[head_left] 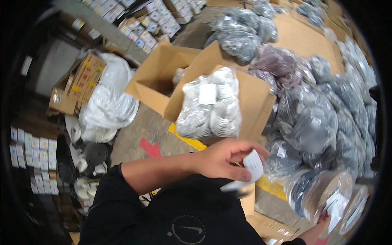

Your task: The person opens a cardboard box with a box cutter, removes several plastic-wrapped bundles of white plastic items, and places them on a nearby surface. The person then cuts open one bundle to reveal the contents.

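My left hand [224,158] reaches across in front of my body, its thumb and fingers closed on a curled white paper label [254,165] with small print. Beyond it, a clear plastic bag of white ring-shaped parts [225,116] rests on an open cardboard box [255,96]; a blank-looking white card lies on the bag. At the lower right, my right hand [321,227] is closed on white paper sheets [337,207], its fingertips partly hidden. Those sheets lie against round, plastic-wrapped discs [304,188].
Grey plastic-bagged goods [314,126] are heaped along the right. Another open carton [163,67] stands behind the bag. White plastic sacks [108,96] and a printed carton [86,77] are at left, with small labelled boxes [41,151] stacked nearby. Yellow tape [190,140] marks the floor.
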Demonstrator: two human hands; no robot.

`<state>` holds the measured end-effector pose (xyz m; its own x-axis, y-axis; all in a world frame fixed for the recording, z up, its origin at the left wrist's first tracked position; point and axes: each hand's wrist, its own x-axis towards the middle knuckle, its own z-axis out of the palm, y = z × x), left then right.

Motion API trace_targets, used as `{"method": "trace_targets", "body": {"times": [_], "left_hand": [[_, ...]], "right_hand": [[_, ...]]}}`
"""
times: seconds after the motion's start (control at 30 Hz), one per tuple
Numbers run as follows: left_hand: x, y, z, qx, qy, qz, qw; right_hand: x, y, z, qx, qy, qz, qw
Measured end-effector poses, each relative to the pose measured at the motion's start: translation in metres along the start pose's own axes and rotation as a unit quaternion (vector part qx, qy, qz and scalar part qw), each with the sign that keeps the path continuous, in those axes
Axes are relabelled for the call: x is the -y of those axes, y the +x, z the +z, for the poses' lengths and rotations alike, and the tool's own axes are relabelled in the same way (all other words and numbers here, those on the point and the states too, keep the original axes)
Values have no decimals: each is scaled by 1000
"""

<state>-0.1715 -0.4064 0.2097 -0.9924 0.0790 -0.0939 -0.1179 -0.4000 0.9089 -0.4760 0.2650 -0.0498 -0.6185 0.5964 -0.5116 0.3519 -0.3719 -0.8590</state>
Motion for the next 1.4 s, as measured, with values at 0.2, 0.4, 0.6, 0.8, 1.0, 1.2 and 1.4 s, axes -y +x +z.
{"method": "trace_targets", "body": {"times": [0.2, 0.4, 0.6, 0.8, 1.0, 1.2, 1.4], "left_hand": [[9, -40, 5, -20, -23, -6, 1000], [20, -70, -5, -25, -35, -31, 999], [20, -108, -36, 41, -71, 22, 996], [39, -200, -111, 72, -49, 5, 996], [66, -332, -223, -50, -112, -90, 988], [68, -400, -275, 31, -215, -208, 954], [58, -405, -273, 194, -170, -272, 927]], "right_hand": [[-25, -60, 64, 15, -30, -52, 998], [-29, -136, 105, 37, -38, -94, 994], [-7, -202, 113, 47, -12, -157, 986], [-36, -269, 99, 143, 55, -127, 980], [-202, -457, 32, 267, 92, -52, 958], [-366, -693, -21, 167, 107, -36, 979], [-460, -785, -97, 110, 99, 2, 989]]}}
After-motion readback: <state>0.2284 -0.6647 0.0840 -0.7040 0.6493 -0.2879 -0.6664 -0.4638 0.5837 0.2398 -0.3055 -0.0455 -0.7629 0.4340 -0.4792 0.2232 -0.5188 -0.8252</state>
